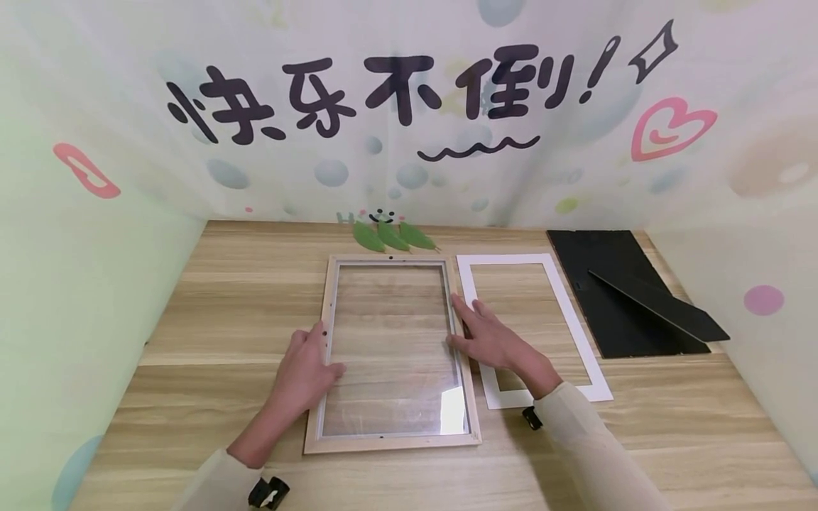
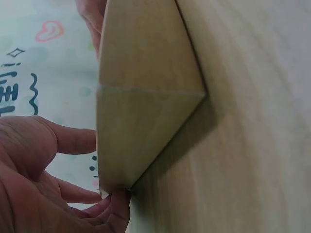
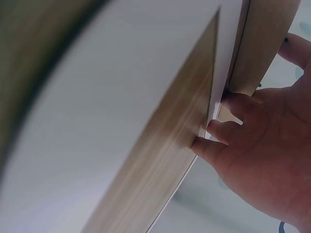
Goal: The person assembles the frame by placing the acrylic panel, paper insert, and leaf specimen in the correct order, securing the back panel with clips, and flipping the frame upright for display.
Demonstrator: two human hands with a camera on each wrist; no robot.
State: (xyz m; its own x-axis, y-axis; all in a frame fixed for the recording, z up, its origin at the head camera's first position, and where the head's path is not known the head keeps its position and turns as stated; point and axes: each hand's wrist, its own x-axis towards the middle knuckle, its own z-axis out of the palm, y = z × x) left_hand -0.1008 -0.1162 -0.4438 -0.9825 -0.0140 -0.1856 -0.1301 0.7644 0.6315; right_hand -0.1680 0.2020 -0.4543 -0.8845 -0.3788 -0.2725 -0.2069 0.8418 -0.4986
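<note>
A light wooden picture frame (image 1: pixel 391 445) lies on the table with a clear glass pane (image 1: pixel 390 333) inside it. My left hand (image 1: pixel 303 372) grips its left side, thumb over the top edge, fingers along the outer wall. In the left wrist view, those fingertips reach the lower edge of the frame (image 2: pixel 141 58). My right hand (image 1: pixel 495 342) holds the right side, its thumb at the inner edge. The right wrist view has its other fingers between the frame (image 3: pixel 262 43) and the white mat (image 3: pixel 112 92), some touching the mat's border.
Right of the frame lies the white rectangular mat (image 1: pixel 514 259), partly under my right forearm. A black backing board (image 1: pixel 591 259) with a raised stand leg (image 1: pixel 664 309) is at the far right. Three green leaves (image 1: pixel 393 237) lie behind the frame, near the printed curtain (image 1: pixel 396 184).
</note>
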